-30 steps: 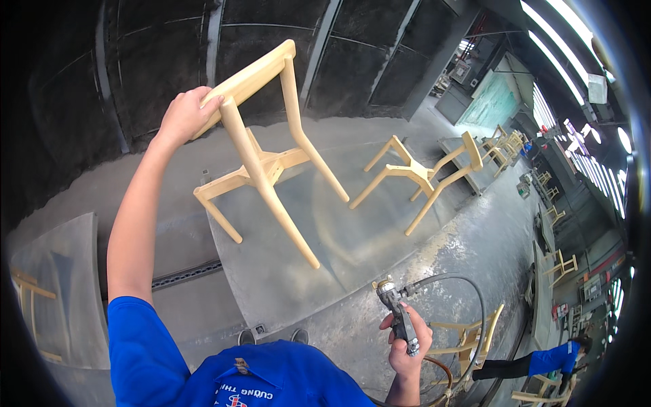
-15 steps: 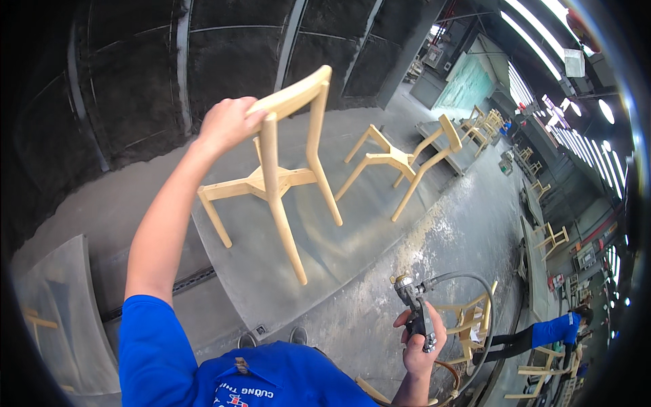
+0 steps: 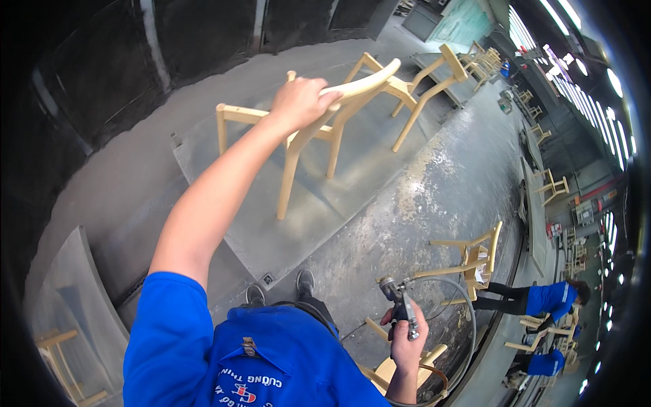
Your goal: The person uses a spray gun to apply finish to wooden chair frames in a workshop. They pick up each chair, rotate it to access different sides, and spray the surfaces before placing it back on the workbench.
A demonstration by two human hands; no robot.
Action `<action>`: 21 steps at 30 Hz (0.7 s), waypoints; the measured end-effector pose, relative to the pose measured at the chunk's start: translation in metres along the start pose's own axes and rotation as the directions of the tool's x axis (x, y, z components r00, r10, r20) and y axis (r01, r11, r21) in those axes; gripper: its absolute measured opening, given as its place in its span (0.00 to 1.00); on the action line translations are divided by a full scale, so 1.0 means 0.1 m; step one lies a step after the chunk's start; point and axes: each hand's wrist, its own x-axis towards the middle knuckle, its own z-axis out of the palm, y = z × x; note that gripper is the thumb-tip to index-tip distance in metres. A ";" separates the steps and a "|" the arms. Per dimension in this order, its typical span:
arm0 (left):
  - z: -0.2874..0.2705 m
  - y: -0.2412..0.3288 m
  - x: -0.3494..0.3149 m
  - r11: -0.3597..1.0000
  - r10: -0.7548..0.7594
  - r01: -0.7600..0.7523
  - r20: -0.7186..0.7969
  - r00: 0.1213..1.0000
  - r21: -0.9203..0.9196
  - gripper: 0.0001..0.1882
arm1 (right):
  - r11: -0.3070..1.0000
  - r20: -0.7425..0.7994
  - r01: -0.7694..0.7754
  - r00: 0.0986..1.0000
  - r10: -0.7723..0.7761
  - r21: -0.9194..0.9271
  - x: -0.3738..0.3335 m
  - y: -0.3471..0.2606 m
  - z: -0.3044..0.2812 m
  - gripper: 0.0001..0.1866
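My left hand [image 3: 298, 103] is closed around the top rail of a pale wooden chair frame [image 3: 287, 183], which has no seat panel on it. The frame stands tilted over a grey board, its back rail toward me. Low on the right, my right hand [image 3: 407, 342] grips a dark metal spray gun [image 3: 400, 305] with its nozzle end up. A grey hose [image 3: 468, 305] loops from the gun's side. Just beyond the held frame is a second chair frame [image 3: 434, 79], partly overlapped by it.
The wide grey board [image 3: 254, 234] lies before my feet. Right of it are a chair [image 3: 478, 261] and, nearer, pale wooden parts [image 3: 386, 370]. Two people in blue shirts [image 3: 546, 298] bend over chairs at far right. A dark panelled wall [image 3: 203, 41] runs along the left.
The held chair frame has turned, and its back rail now overlaps the second frame. My left hand has moved right with it. The spray gun stays in my right hand; the view has shifted.
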 end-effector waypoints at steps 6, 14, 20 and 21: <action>0.21 -0.86 -0.56 0.440 -0.498 0.126 -0.124 0.858 -0.889 0.26 | 0.890 0.141 -0.277 0.928 0.346 -0.363 -0.23 0.31 0.36 0.21; 1.12 -2.93 -4.72 -0.071 -0.943 0.782 0.297 0.149 -0.619 0.14 | 0.987 0.033 0.113 0.993 -0.110 -0.116 -0.27 -0.41 0.14 0.36; 1.22 -2.49 -7.73 -0.561 -0.824 0.769 0.293 -0.484 -0.308 0.16 | 0.944 -0.097 0.285 0.948 -0.304 -0.168 -0.35 -0.89 0.02 0.53; 1.28 -2.39 -7.92 -0.620 -0.784 0.702 0.284 -0.551 -0.350 0.17 | 0.947 -0.060 0.277 0.955 -0.290 -0.166 -0.35 -0.93 0.00 0.53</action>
